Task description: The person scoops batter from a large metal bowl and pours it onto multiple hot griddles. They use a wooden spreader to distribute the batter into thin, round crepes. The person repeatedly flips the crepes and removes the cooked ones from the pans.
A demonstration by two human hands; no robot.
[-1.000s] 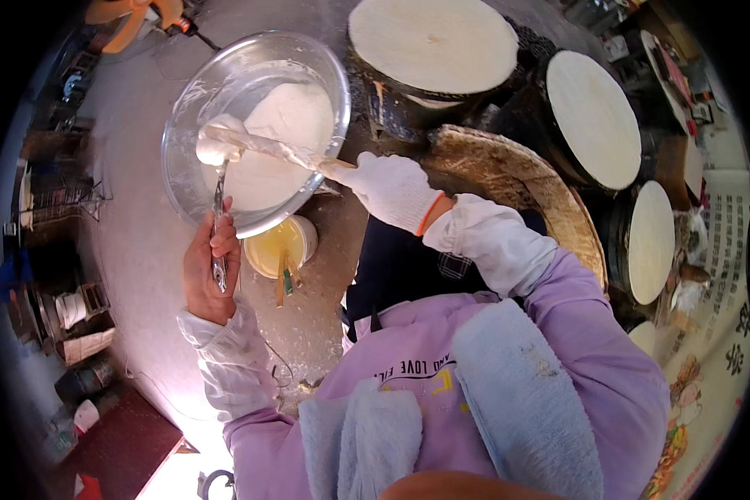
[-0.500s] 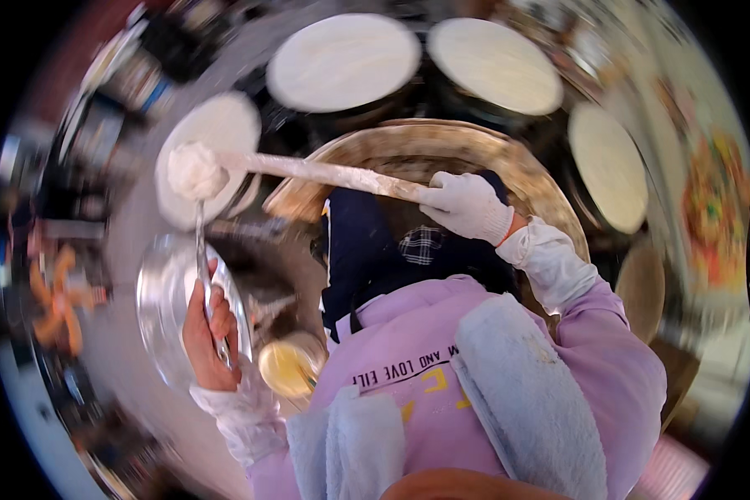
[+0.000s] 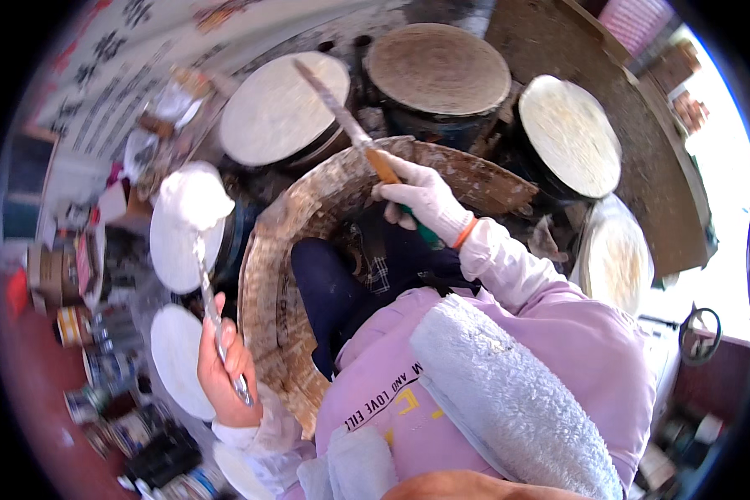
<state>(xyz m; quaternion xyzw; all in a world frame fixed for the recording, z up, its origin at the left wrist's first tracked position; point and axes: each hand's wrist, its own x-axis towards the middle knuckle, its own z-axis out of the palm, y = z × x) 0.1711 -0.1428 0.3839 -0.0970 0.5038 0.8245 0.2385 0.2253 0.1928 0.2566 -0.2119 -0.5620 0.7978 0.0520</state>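
Observation:
My bare left hand (image 3: pixel 227 371) grips the metal handle of a ladle (image 3: pixel 207 283). A thick white mass of batter or dough (image 3: pixel 193 198) heaps over its head and hides the bowl, above the left griddle (image 3: pixel 183 254). My right hand (image 3: pixel 425 200), in a white glove, is closed around a long narrow spatula (image 3: pixel 342 111) with a wooden-coloured grip and a green end below the fist. The blade points away, its tip over the round griddle with a pale sheet (image 3: pixel 262 112). Next to that stands a griddle with a darker, brownish top (image 3: pixel 438 68).
A curved, batter-crusted rim (image 3: pixel 267 250) rings my legs. Further round griddles carry pale sheets at the right (image 3: pixel 569 137), far right (image 3: pixel 615 258) and lower left (image 3: pixel 177 358). Boxes (image 3: pixel 50 275) and jars line the left. A brown board (image 3: pixel 675 233) stands behind the right griddles.
The whole view has swung round to other griddles. The spatula has turned from pointing left at the white mass to pointing away, apart from it. My left hand keeps the loaded ladle.

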